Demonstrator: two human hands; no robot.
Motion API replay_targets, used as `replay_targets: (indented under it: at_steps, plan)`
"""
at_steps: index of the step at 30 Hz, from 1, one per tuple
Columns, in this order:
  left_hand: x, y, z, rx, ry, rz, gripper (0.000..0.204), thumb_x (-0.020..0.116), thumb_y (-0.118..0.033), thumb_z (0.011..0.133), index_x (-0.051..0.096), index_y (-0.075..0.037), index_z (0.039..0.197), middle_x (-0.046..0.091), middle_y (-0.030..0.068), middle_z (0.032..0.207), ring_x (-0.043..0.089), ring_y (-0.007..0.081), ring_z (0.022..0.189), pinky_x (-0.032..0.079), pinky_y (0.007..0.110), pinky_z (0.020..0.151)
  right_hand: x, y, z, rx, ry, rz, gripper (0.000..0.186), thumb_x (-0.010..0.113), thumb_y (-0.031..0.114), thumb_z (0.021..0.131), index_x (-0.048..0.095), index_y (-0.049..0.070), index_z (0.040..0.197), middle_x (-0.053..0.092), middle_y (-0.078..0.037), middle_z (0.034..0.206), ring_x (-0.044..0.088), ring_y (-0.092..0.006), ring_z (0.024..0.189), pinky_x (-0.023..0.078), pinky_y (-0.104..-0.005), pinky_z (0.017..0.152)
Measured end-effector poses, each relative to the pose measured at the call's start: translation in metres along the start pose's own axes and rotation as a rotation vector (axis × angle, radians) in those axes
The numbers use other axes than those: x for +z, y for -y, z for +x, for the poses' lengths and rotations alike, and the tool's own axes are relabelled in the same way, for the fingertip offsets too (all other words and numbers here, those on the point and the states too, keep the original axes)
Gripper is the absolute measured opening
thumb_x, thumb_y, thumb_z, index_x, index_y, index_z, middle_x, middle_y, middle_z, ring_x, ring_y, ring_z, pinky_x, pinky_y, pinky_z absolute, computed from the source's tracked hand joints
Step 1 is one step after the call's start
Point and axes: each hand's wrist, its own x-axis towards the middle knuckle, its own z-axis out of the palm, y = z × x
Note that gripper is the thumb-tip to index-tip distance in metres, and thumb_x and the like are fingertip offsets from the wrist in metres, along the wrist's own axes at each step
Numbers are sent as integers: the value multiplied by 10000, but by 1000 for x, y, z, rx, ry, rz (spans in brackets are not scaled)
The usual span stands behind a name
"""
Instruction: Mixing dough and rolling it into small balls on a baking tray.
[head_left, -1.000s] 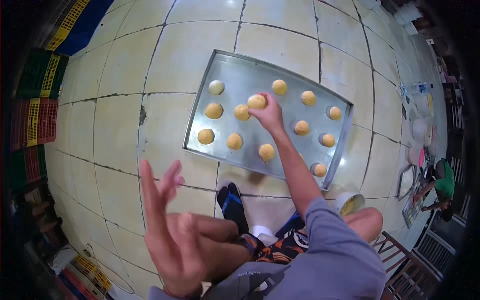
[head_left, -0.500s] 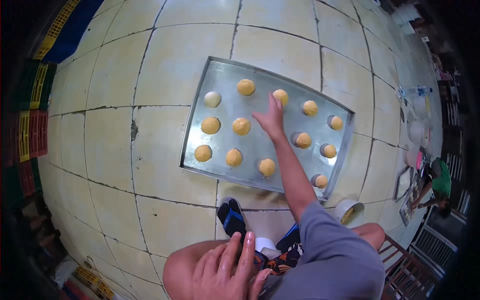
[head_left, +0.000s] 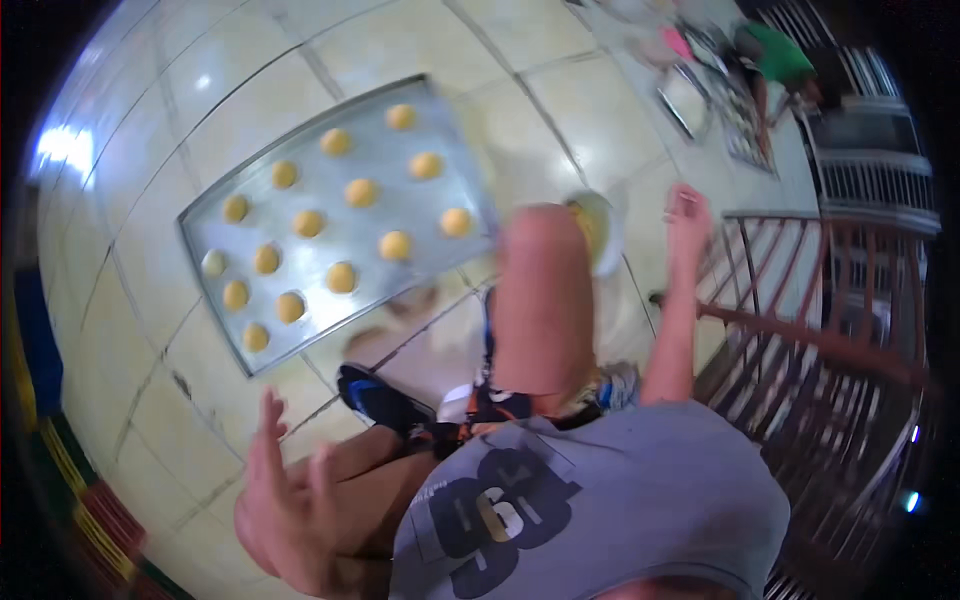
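A metal baking tray (head_left: 365,108) lies on the tiled floor in front of me, holding several round dough balls in rows. Most wear a yellow-orange topping, like the topped dough ball (head_left: 360,193) mid-tray; one plain white dough ball (head_left: 213,263) sits by the left edge. My left hand (head_left: 285,500) is raised above my left thigh, open and bare, fingers apart. Off to the right, my right hand (head_left: 687,210) is lifted clear of the tray with its fingers curled in; blur hides whether anything is in them. Nearest to it stands a white bowl (head_left: 612,245) with yellow dough, partly behind my knee.
A reddish-brown slatted rack or bench (head_left: 780,330) stands close by my right forearm. Farther right, a person in green (head_left: 775,55) works at trays (head_left: 685,103) on the floor. Coloured plastic crates (head_left: 110,520) line the left side. My sandalled foot (head_left: 385,398) rests near the tray.
My right hand has left the topped ball at the tray's far side and swung right, past the bowl. My view has turned rightward, so the tray now appears farther left. My left hand's fingers have spread.
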Motion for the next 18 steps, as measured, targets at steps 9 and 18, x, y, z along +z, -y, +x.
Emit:
replay_targets:
  at_steps: [9, 18]
  plan:
    - [1, -15, 20, 59, -127, -177, 392, 562, -169, 962, 508, -41, 1329, 609, 164, 1174, 581, 259, 1021, 464, 361, 894, 76, -140, -103, 95, 534, -454, 187, 638, 105, 747, 705, 29, 905, 697, -153, 822, 647, -319, 708, 515, -374, 664]
    - [13, -43, 24, 93, -14, -90, 380, 536, -257, 989, 523, -47, 1305, 612, 152, 1153, 575, 237, 1018, 456, 345, 902, 107, -168, -107, 163, 528, -566, 202, 592, 70, 731, 701, 33, 897, 683, -198, 835, 621, -410, 743, 505, -463, 699]
